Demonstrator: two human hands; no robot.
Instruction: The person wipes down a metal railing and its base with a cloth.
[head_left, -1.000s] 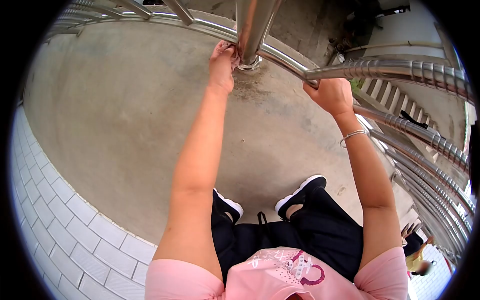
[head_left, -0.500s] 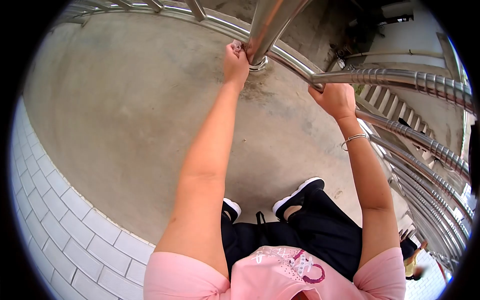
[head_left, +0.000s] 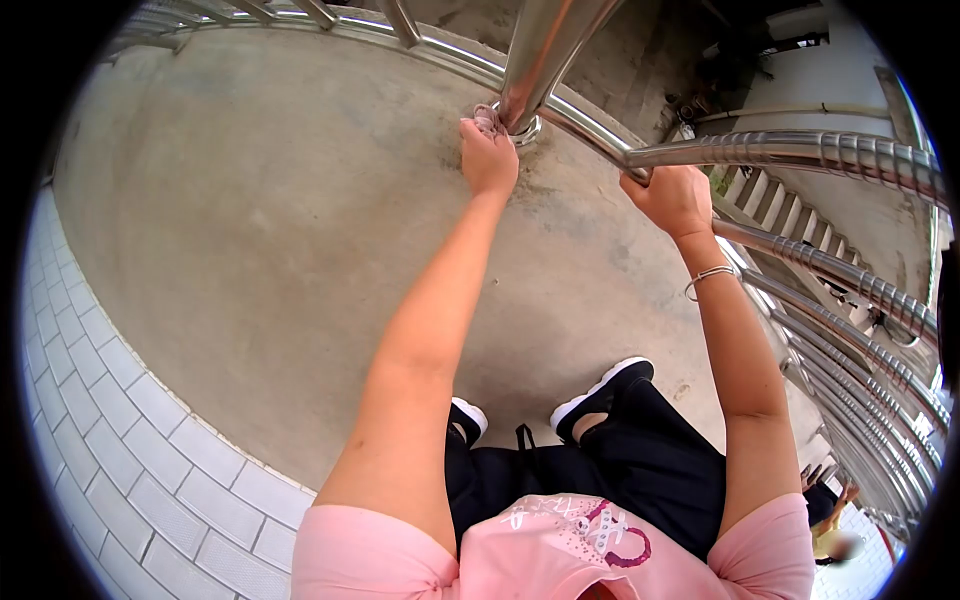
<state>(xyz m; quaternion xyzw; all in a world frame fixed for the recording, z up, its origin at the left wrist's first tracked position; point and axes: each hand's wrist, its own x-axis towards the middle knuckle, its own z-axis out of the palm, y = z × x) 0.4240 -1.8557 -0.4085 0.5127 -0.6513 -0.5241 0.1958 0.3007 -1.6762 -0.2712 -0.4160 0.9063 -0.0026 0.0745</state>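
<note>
A crumpled pinkish cloth (head_left: 486,120) is in my left hand (head_left: 489,163), at the lower part of a thick metal post (head_left: 545,55). The fingers are closed on the cloth, right beside the post's round base ring (head_left: 527,131). Further right, my right hand (head_left: 677,200) is wrapped round a metal rail (head_left: 590,135) near its bend. A thin bracelet (head_left: 710,273) circles the right wrist.
Several curved metal bars (head_left: 830,262) run down the right side. Beyond them are concrete stairs (head_left: 788,208) and a person in yellow (head_left: 828,540). White wall tiles (head_left: 160,465) border the concrete floor (head_left: 250,220) at the lower left. Two dark shoes (head_left: 605,392) stand below.
My left hand has shifted right with the cloth, then slightly down beside the post. The view has turned a little. My right hand keeps its hold on the rail.
</note>
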